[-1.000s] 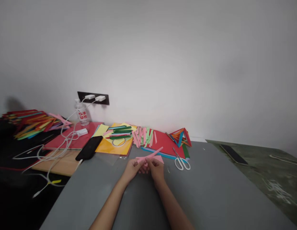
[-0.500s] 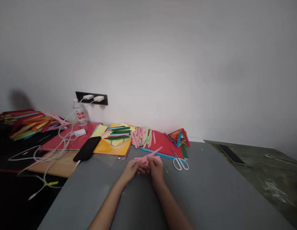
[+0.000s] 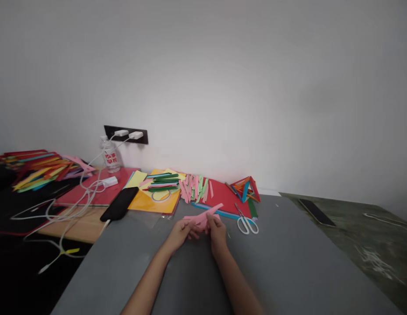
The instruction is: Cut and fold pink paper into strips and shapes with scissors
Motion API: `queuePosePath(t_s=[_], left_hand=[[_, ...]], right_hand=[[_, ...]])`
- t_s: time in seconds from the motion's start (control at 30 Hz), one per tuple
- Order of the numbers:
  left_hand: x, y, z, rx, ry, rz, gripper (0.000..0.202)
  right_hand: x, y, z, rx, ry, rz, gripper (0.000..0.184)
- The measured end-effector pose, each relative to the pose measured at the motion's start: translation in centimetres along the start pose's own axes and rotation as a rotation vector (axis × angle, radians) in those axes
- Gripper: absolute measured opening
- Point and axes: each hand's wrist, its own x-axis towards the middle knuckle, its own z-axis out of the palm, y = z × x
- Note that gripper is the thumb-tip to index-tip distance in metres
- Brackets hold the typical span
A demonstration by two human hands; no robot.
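Note:
Both hands pinch a strip of pink paper [image 3: 205,217], which slants up to the right above the grey table. My left hand [image 3: 182,232] is closed on its lower left end. My right hand [image 3: 217,231] grips it nearer the right end, with the tip sticking out past the fingers. More pink paper shows just behind and under the strip; whether it is also held, I cannot tell. Scissors with white handles [image 3: 247,224] lie to the right of my right hand. Behind the hands are a red sheet [image 3: 219,197] and a blue strip [image 3: 223,212].
Pink and green paper strips [image 3: 193,187] lie by the wall, beside a yellow-orange pad [image 3: 138,202] bearing a tape roll [image 3: 161,196]. A folded colourful paper shape [image 3: 245,190] stands at the right. A black power bank [image 3: 119,204], white cables [image 3: 88,197] and a bottle [image 3: 110,155] are at left.
My right hand has shifted slightly to the right along the pink strip, away from my left hand. My left hand has hardly moved.

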Motion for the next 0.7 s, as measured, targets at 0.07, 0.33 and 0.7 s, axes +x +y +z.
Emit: queuePosePath(t_s=[0.07,0.33,0.7], left_hand=[[-0.01,0.01,0.01,0.008,-0.011,0.004,0.044],[-0.18,0.3,0.07,0.034,-0.012,0.005,0.044],[-0.37,0.62,0.16,0.11,0.016,0.008,0.046]], right_hand=[[0.0,0.07,0.02,0.017,0.014,0.005,0.037],[0.13,0.14,-0.29,-0.021,-0.004,-0.011,0.037],[0.01,-0.38,-0.19,-0.112,-0.178,-0.041,0.037]])
